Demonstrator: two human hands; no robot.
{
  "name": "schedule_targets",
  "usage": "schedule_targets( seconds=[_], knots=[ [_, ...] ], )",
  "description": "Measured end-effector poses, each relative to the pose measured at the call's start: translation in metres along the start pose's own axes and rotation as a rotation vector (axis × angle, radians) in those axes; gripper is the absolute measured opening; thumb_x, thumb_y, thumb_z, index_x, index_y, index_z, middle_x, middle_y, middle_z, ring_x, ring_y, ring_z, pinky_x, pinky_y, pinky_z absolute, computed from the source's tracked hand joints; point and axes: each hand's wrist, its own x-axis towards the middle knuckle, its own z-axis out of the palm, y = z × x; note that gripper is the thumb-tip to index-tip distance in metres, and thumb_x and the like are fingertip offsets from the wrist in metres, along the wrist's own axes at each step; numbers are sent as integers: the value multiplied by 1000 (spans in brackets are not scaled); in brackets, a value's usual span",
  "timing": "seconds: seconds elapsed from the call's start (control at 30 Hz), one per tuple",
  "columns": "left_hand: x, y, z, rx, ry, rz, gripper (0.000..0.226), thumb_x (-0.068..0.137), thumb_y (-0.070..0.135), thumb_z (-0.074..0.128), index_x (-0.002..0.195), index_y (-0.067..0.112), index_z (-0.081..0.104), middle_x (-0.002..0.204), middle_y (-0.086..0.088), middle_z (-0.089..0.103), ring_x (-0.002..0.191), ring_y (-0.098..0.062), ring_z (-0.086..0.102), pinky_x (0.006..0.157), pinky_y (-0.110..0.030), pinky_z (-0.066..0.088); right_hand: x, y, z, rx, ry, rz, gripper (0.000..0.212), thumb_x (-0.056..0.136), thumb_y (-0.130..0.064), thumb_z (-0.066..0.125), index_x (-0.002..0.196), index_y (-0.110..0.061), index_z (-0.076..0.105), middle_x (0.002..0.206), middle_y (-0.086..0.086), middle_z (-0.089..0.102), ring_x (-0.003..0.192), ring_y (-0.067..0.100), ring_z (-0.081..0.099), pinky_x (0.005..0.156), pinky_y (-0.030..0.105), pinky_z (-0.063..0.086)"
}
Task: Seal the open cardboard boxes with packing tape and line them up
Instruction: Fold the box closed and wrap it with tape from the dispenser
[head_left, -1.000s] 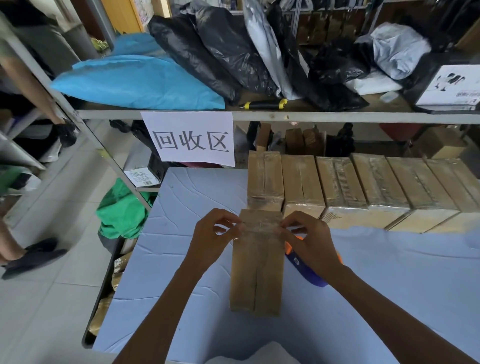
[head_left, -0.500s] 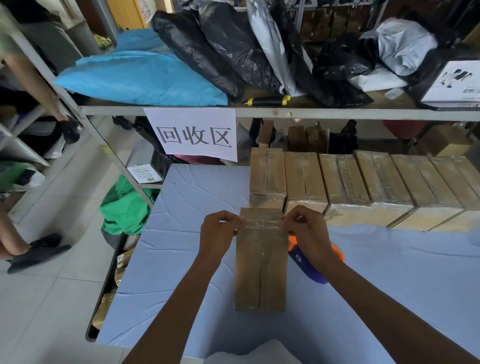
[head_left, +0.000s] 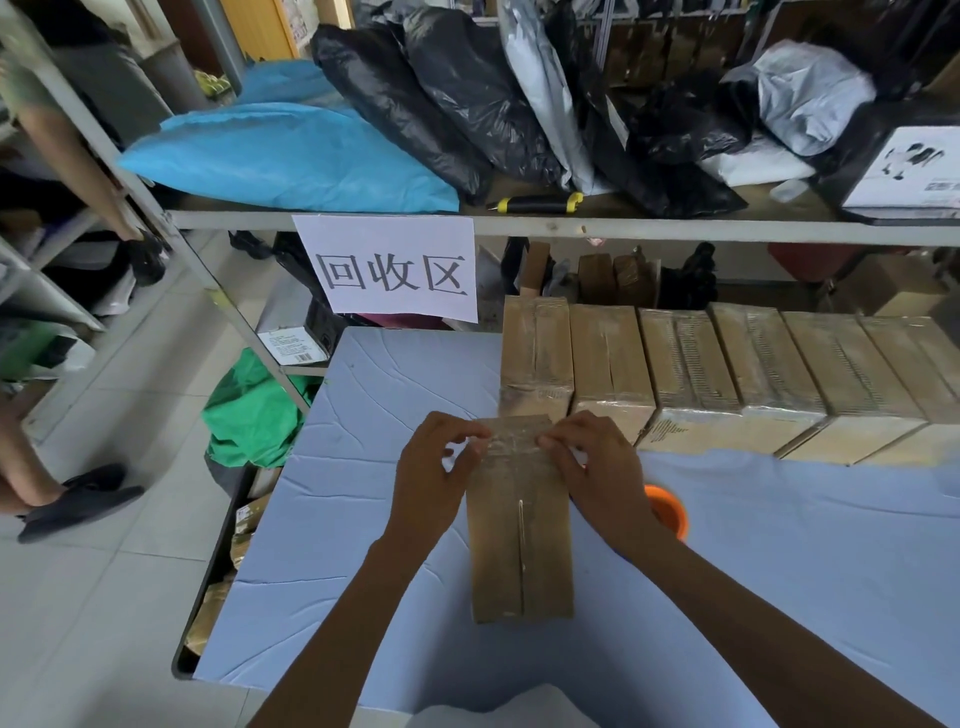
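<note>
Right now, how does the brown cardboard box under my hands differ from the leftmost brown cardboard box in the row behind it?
The box under the hands lies alone, nearer the person; the leftmost row box stands against its neighbour. The near box's centre seam gapes below a tape strip across its far end; the row box's seam looks closed under glossy tape. The left hand and right hand pinch the near box's far end; nothing touches the row box. Both are narrow, brown, on the blue tablecloth.

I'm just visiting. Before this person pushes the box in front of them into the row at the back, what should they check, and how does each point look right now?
1. Tape across the box at its far end: ok.
2. Centre seam taped along its length: not ok, a slit shows.
3. Left hand and right hand pinching the tape ends: ok.
4. Free cloth beside the row of boxes: ok, left of it.
5. Orange tape holder within reach: ok.
</note>
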Motion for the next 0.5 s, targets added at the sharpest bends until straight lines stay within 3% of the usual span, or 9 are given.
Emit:
schedule_targets(
  seconds=[0.1,0.23,0.37,0.5],
  knots=[
    [-4,-3,-2,234,-19,195,7,89,17,63,90,21,69,93,7,64,88,-7,56,77,-23,49,-5,5,-8,-144,-11,-163,8,86,-15,67,90,-12,74,91,0,69,90,21,59,73,34,50],
    [-8,-5,-5,286,-76,211,20,89,37,61,98,21,69,97,7,66,90,-7,58,78,-19,50,-7,9,-20,-177,-91,-218,16,86,-16,66,100,-15,74,99,0,70,93,21,63,74,31,51],
    [-9,-4,0,279,-7,148,16,81,15,73,97,19,73,89,5,67,82,-6,59,76,-14,48,-4,9,-23,-190,-104,-289,16,84,-13,65,96,-9,75,93,7,71,86,26,66,71,33,53],
    [-9,2,4,228,37,97,12,79,10,75,88,18,74,91,7,65,83,-3,58,76,-11,46,-5,8,-19,-182,-50,-293,12,80,-10,68,89,-7,75,86,7,71,80,25,66,67,33,55]
  ],
)
